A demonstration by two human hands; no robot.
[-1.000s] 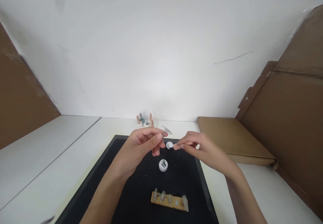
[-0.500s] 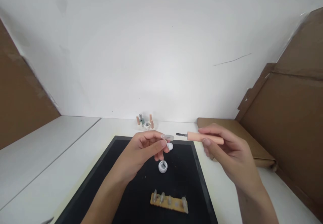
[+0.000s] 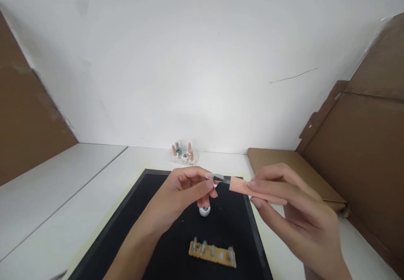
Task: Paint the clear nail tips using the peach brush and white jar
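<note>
Between thumb and fingers, my left hand (image 3: 186, 191) pinches a clear nail tip (image 3: 214, 176) above the black mat. My right hand (image 3: 296, 208) holds a brush by its peach handle (image 3: 252, 188). The dark bristles (image 3: 222, 180) overlap the nail tip and seem to touch it. Below my left fingers is a small white jar (image 3: 204, 212), partly covered by them. Nearer to me, a yellowish strip (image 3: 208, 253) carries several clear nail tips standing on it.
Several small bottles (image 3: 184, 154) stand by the white wall. A flat cardboard box (image 3: 284, 162) lies at the right, behind my right hand. Cardboard panels rise on both sides. The black mat (image 3: 176, 242) covers the table's middle.
The brush has moved left and slightly down, tilting, so its bristles now meet the nail tip. My left hand has shifted slightly right and down, hiding more of the jar and its lid.
</note>
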